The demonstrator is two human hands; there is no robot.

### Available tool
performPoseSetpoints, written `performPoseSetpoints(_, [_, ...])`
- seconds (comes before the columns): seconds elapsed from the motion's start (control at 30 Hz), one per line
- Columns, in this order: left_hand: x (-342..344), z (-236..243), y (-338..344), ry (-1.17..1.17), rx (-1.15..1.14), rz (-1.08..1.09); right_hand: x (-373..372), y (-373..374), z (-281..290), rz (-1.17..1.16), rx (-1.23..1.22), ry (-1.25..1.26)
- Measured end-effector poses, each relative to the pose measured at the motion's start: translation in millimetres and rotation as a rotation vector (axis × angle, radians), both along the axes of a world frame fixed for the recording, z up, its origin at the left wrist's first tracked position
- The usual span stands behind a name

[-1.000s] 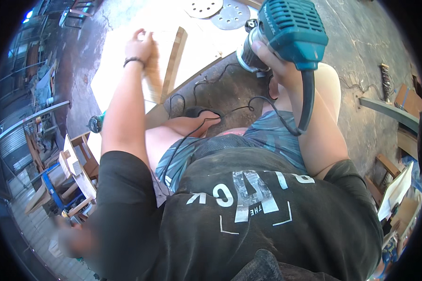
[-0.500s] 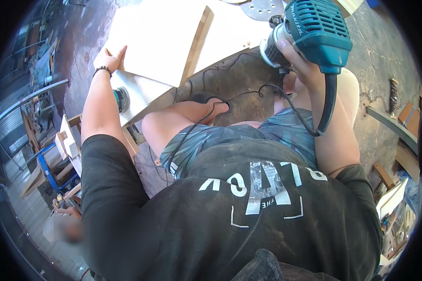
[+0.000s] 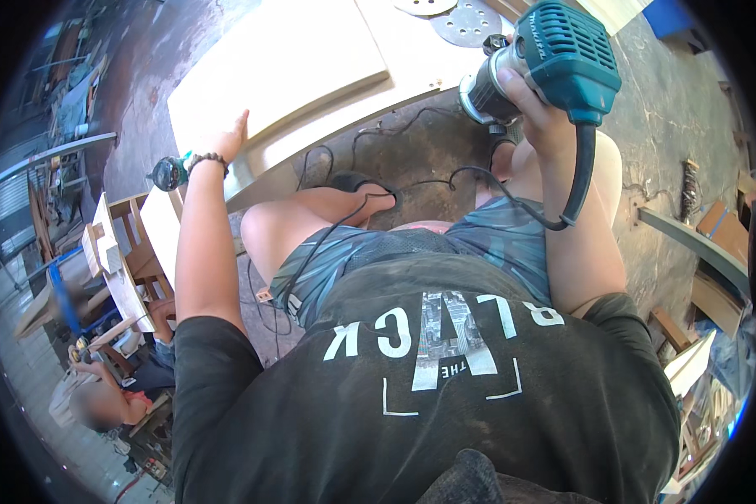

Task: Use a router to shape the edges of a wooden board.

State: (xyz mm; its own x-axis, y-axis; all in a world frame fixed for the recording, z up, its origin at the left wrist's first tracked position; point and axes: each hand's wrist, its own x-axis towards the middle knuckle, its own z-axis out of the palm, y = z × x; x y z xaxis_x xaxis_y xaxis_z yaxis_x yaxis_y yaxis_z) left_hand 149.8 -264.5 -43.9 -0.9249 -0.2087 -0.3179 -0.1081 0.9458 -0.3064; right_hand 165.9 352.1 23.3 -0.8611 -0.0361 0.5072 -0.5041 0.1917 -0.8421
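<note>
A large pale wooden board [image 3: 277, 71] rests on a white-topped work surface [image 3: 412, 94] in front of me. My left hand [image 3: 225, 139] is closed around the board's near left edge, with some fingers hidden. In my right hand [image 3: 536, 109] is a teal trim router [image 3: 567, 63], raised off the work surface at the right, its base turned to the left. The router's black cord [image 3: 581, 176] hangs down past my forearm. Next to my left wrist is a teal and black power tool [image 3: 170, 172], partly hidden.
Perforated sanding discs [image 3: 466, 23] lie at the far side of the work surface. Black cables [image 3: 433, 181] run around my legs and feet. At lower left another person [image 3: 113, 395] sits near wooden frames [image 3: 113, 252]. Wood offcuts [image 3: 689, 361] are at lower right.
The board has turned and now lies flatter on the work surface. My left hand has moved nearer and to the right with its edge. The router has shifted slightly left in view.
</note>
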Motion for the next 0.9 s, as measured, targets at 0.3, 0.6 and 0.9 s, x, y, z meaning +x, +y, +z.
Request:
performPoseSetpoints(0.3, [35.3, 42.3, 147.6, 0.194, 0.106, -0.093, 5.4, -2.9, 5.7, -0.082, 0.001, 0.059])
performPoseSetpoints(0.6, [50.8, 24.5, 331.5, 0.526, 0.439, -0.307, 0.2, -2.7, 9.9, -0.001, -0.019, 0.048])
performPoseSetpoints(0.9, [104.6, 17.4, 129.3, 0.500, 0.310, 0.348, 0.3, -0.7, 10.9, -0.012, -0.160, -0.106])
